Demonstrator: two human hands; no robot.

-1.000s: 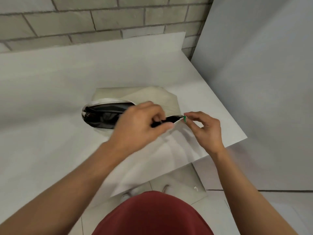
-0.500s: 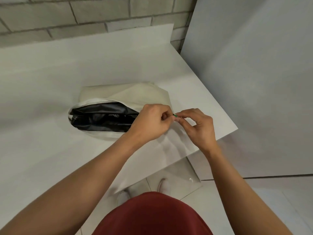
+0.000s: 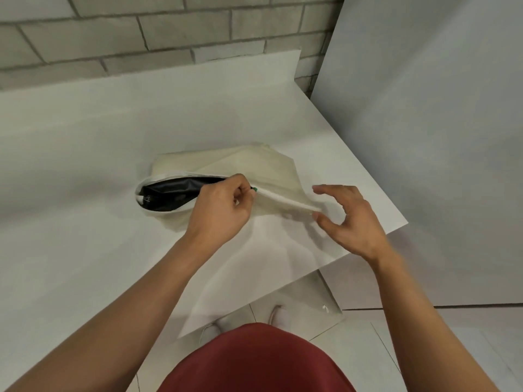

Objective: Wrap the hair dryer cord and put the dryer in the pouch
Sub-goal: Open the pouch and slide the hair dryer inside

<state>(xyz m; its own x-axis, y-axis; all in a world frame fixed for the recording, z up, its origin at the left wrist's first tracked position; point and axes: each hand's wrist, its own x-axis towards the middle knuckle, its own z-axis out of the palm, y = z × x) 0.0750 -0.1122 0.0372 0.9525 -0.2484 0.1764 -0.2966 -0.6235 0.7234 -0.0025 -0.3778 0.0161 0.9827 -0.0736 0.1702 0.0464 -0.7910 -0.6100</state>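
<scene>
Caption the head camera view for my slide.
Left hand pinches the green zipper pull on the half-open cream pouch; right hand open beside it.

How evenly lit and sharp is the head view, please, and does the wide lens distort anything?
Head view: soft, even light, no glare; only faint shadows on the white table beside the pouch and under the left hand. Head view: the brick wall courses slant and curve slightly with the wide lens. Head view: slightly soft throughout; the pouch's dark opening shows little detail.
</scene>
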